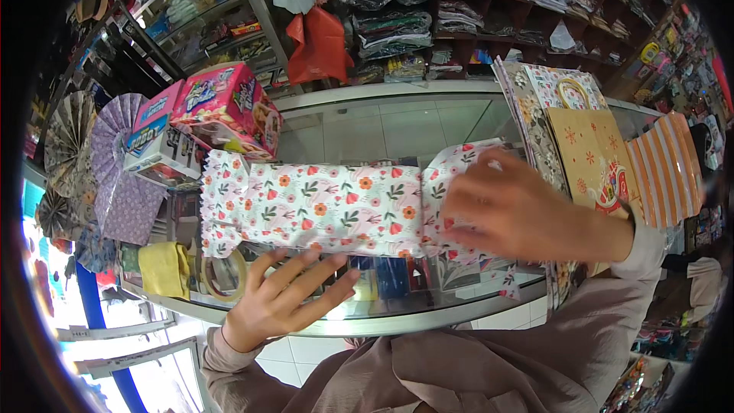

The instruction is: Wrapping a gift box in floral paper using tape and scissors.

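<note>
A long package in floral wrapping paper [335, 206] lies across the glass counter, with a zigzag-edged flap of paper spread at its left end. At its right end the loose paper [459, 166] is partly covered by my right hand [504, 206], which is bent over it and blurred; whether the fingers pinch the paper is hidden. My left hand [292, 292] is by the package's lower edge, its fingers apart and holding nothing. A roll of tape [241, 278] lies just left of that hand, beside a folded yellow cloth [164, 269].
A pink box [221, 106] and a toy box [166, 155] stand at the back left, near paper fans [117, 126]. Gift bags [585, 155] and an orange-striped paper [665, 169] are at the right. The counter's metal front edge [401, 324] runs before me.
</note>
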Demonstrator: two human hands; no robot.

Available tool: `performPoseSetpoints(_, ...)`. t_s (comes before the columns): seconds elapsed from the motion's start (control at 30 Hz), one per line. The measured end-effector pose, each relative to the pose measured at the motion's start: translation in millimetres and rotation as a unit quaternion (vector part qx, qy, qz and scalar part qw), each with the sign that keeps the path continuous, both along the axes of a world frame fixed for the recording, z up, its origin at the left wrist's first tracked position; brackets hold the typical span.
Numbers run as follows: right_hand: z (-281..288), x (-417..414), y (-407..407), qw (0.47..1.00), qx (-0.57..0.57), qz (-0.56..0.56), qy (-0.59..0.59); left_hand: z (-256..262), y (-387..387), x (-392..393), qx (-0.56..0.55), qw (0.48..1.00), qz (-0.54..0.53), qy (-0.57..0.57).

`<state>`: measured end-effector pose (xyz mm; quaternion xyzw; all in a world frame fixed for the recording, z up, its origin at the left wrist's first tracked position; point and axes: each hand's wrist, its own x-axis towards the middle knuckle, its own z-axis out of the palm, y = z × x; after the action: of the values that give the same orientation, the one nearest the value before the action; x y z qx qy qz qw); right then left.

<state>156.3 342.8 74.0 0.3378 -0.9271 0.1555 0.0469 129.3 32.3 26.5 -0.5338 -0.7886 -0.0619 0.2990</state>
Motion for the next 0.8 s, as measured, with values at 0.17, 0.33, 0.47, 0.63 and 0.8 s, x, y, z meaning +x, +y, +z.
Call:
performPoseSetpoints(0.17, -38.4, 27.9, -5.6, 0.983, 0.074, 0.054, 0.16, -0.4, 41.3, -8.3, -0.066, 0.994, 0.012, -0.091)
performPoseSetpoints(0.33, -72.3, 25.8, -13.5, 0.961, -0.008, 0.036, 0.274, -18.2, 55.9, -12.5, -0.083, 0.995, -0.03, -0.042)
performPoseSetpoints(0.47, -74.1, 31.4, -12.2, 0.956, 0.025, 0.013, 0.293, -24.1, 61.8, -14.9, -0.091, 0.994, -0.026, -0.047)
performPoseSetpoints(0.63, -70.3, 31.7, -10.1, 0.963, -0.059, -0.043, 0.258, -26.6, 62.6, -21.6, -0.074, 0.994, -0.064, -0.058)
performPoseSetpoints(0.8, -72.6, 29.4, -3.7, 0.972, -0.044, -0.058, 0.224, -16.8, 69.6, -32.5, -0.068, 0.99, -0.077, -0.096)
